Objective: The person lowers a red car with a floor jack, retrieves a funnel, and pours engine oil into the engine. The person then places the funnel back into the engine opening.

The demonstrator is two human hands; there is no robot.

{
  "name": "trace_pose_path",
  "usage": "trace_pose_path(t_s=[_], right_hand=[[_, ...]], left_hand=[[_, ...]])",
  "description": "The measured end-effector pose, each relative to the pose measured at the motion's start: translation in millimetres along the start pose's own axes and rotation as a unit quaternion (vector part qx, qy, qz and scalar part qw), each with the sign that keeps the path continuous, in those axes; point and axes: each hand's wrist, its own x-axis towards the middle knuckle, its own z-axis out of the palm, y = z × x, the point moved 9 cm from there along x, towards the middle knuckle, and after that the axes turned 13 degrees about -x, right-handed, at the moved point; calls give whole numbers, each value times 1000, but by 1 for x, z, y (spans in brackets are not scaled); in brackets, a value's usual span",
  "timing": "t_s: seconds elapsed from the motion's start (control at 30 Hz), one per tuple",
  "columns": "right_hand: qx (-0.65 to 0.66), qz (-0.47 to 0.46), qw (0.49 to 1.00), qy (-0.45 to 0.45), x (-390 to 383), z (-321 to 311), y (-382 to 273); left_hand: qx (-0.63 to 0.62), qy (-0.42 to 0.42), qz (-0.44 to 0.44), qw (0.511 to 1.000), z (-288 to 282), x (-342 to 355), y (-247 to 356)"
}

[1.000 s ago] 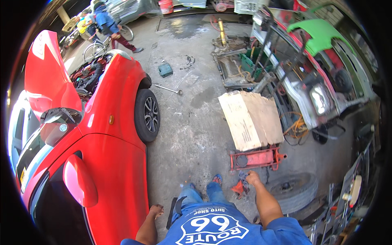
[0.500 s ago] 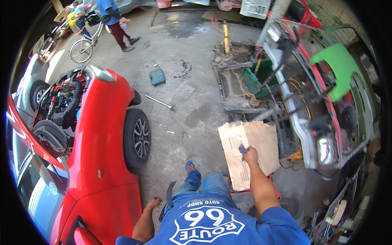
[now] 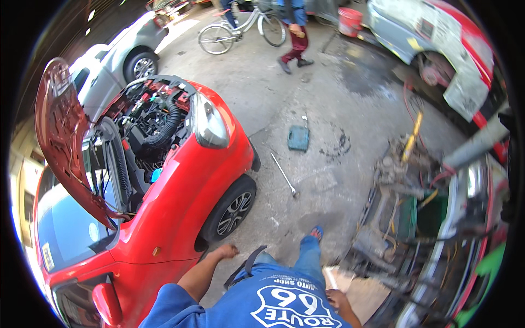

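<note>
On the floor (image 3: 235, 104) ahead, metal bar (image 3: 284, 174), teal case (image 3: 298, 138), red car (image 3: 175, 208) leftward

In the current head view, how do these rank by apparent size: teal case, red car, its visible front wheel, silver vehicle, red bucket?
1. red car
2. silver vehicle, partly hidden
3. front wheel
Unranked, smallest: red bucket and teal case; they look close in size.

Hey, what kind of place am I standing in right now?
Most likely a car repair shop: there's a red car with its hood raised, a vehicle at the upper right with a wheel off, and a long-handled metal tool on the floor.
</note>
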Motion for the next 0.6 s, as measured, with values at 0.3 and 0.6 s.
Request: trace_pose_path(t_s=[0.3,0.6], right_hand=[[-341,57,931,-114,-78,-12,-359],[-600,-53,798,-8,-146,-7,-626]], left_hand=[[-405,-101,-184,890,77,-38,66],[-477,-234,-104,840,-61,24,158]])
